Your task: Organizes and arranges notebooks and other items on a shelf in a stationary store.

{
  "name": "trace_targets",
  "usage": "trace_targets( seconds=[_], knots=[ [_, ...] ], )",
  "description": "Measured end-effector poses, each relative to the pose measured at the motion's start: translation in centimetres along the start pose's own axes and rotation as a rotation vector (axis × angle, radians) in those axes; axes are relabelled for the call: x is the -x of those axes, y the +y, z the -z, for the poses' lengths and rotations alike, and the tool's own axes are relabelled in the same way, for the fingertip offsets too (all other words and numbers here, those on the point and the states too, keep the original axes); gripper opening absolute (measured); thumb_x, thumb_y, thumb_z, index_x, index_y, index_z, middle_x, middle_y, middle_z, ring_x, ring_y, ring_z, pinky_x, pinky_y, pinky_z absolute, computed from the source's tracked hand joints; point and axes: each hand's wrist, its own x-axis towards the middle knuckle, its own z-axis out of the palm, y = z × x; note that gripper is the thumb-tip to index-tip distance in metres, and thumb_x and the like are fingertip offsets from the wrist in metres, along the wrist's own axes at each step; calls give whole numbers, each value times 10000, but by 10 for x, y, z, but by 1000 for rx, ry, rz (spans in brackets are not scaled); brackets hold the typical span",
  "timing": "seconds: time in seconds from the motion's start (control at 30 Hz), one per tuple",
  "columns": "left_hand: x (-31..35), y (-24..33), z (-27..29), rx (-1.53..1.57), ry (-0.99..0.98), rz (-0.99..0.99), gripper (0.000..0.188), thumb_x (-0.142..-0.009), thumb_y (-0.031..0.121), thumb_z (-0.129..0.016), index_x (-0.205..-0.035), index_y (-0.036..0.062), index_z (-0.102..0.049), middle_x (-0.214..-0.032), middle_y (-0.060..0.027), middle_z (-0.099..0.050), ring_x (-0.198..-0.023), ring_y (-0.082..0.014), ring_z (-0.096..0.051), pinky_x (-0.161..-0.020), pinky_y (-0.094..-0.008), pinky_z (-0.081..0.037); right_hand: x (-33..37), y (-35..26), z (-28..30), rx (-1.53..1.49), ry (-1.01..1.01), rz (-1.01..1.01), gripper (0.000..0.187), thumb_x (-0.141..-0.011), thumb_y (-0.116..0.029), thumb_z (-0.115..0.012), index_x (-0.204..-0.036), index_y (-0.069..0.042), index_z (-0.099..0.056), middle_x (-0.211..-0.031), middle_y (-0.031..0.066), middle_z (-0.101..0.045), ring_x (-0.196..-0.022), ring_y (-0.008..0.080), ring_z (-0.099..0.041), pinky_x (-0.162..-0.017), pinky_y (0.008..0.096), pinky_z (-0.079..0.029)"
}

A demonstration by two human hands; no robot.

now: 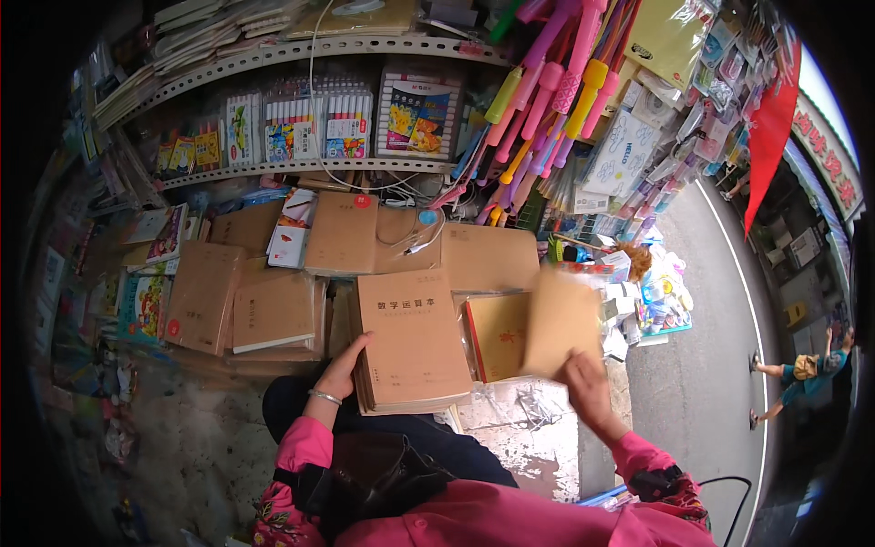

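Observation:
A thick stack of brown-covered exercise books (415,342) lies in front of me, dark print on its top cover. My left hand (343,372) grips the stack's left edge, thumb by the cover and the other fingers mostly hidden. To the right, my right hand (588,387) holds a plain brown notebook (562,319) by its lower edge. That notebook is raised and smeared by motion. Partly behind it lies a yellowish book with a red spine (499,337), next to the stack.
More brown exercise books (273,312) lie in piles to the left and behind. Boxed marker sets (419,117) line a perforated metal shelf (301,168). Colourful long-handled toys (547,91) hang at the upper right. A person (807,366) is on the road (693,383) at right.

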Motion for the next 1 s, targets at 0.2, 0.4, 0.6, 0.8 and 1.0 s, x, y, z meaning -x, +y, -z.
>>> trace_targets(
  seconds=[0.2,0.4,0.6,0.8,1.0],
  knots=[
    [1,-4,3,-20,23,-37,551,-838,386,-626,-1237,29,-495,-1191,-87,-556,-1071,-169,-543,-899,-303,-453,-7,-11,12,-34,-85,169,274,-797,-105,-576,-1058,-34,-531,-1157,144,-576,-984,278,-603,-787,376,-510],
    [-3,-2,6,17,-28,-22,536,-833,369,-641,-1227,34,-503,-1174,-77,-563,-1065,-168,-550,-895,-308,-456,-108,48,111,-720,112,-572,194,-816,-138,-638,-952,-11,-581,-805,103,-656,-705,130,-631,-576,279,-481],
    [-4,-5,7,29,-24,-24,496,-840,356,-638,-1210,45,-523,-1160,-65,-574,-1055,-161,-554,-884,-305,-461,-138,97,96,-1458,171,-904,326,-833,-194,-620,-1075,19,-578,-949,122,-646,-799,172,-642,-726,286,-516],
    [-5,-3,7,23,22,5,486,-846,349,-632,-1207,43,-521,-1156,-66,-573,-1061,-157,-547,-893,-301,-452,-183,126,-56,-1767,1,-1063,303,-830,-215,-608,-1045,-2,-596,-970,109,-646,-815,198,-640,-759,304,-515],
    [-2,-1,5,1,66,47,504,-842,360,-631,-1217,44,-514,-1175,-58,-563,-1073,-158,-534,-910,-306,-436,-207,151,-167,-1825,-41,-1082,314,-780,-172,-650,-1025,12,-586,-908,118,-640,-755,224,-642,-708,357,-531]
  ],
)
